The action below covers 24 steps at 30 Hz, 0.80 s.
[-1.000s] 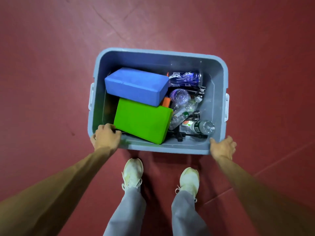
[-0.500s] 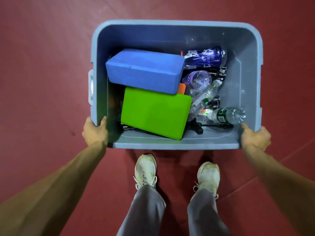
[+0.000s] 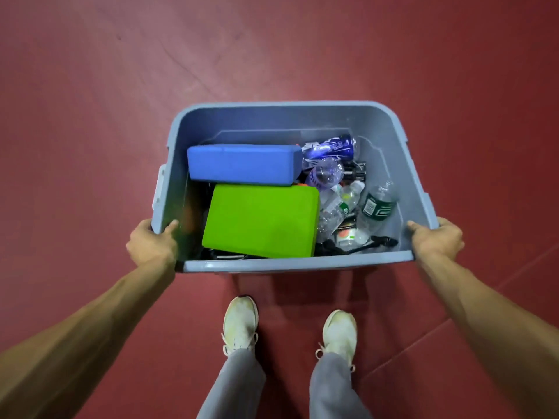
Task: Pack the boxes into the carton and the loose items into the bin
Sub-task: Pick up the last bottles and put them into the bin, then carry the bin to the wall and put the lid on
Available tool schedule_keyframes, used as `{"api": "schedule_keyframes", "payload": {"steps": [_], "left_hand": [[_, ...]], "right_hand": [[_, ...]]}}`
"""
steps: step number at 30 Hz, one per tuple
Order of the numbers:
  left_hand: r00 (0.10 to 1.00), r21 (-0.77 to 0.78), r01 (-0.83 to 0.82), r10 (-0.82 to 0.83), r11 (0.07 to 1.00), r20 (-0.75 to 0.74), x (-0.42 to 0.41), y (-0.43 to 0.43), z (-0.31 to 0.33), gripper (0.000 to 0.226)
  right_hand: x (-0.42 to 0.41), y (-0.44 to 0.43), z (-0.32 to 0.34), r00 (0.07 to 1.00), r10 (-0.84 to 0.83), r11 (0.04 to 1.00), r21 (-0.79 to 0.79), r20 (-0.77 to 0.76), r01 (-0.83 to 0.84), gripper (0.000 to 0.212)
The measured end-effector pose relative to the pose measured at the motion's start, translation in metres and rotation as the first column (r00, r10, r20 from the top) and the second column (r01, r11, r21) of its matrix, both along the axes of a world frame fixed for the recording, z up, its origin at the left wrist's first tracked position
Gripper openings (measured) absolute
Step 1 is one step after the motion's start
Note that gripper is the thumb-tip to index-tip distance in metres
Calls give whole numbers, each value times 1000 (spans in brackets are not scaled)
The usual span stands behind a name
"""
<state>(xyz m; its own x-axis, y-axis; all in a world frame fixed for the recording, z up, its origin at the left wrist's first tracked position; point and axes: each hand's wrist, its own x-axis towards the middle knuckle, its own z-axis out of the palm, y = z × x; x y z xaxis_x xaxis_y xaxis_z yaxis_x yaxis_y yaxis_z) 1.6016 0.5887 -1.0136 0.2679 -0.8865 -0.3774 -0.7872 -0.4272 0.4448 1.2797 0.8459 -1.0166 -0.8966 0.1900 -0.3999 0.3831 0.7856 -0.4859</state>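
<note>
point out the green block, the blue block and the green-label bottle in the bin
green block (image 3: 261,220), head view, middle of its top face
blue block (image 3: 242,164), head view, middle of its broad face
green-label bottle (image 3: 376,207), head view, on its label

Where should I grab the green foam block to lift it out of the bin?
Judging by its pose, come from above and pinch the green block across its two short ends. Its broad face lies up, the blue block crowds its far edge, and bottles press its right end, so work fingers in there.
</note>
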Motion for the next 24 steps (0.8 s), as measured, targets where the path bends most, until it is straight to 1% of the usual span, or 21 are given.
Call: {"api": "schedule_keyframes", "payload": {"steps": [3, 6, 9, 12, 16, 20, 24], "left_hand": [[998, -39, 55, -54, 998, 17, -28, -7, 66, 29], [996, -87, 80, -83, 993, -22, -63, -11, 142, 27], [995, -115, 68, -76, 991, -62, -92, -5, 219, 25], [989, -151, 41, -61, 988, -131, -124, 0, 291, 24], [982, -161, 40, -68, 986, -173, -165, -6, 378, 25], [966, -189, 23, -71, 982, -249, -211, -41, 442, 25], [952, -199, 45, -103, 979, -289, -255, -99, 482, 25]], "right_hand": [[-8, 16, 48, 998, -47, 999, -4, 33, 47, 33], [-23, 27, 115, 992, -119, 991, -59, 41, 122, 32], [-54, 30, 193, 996, -90, 992, -90, 9, 91, 32], [-94, 26, 273, 997, -69, 989, -134, -29, 65, 33], [-137, 13, 371, 996, -54, 985, -165, -70, 42, 36], [-170, -14, 438, 992, -87, 978, -200, -92, 67, 35], [-205, -63, 478, 990, -96, 976, -204, -106, 73, 35]]}}
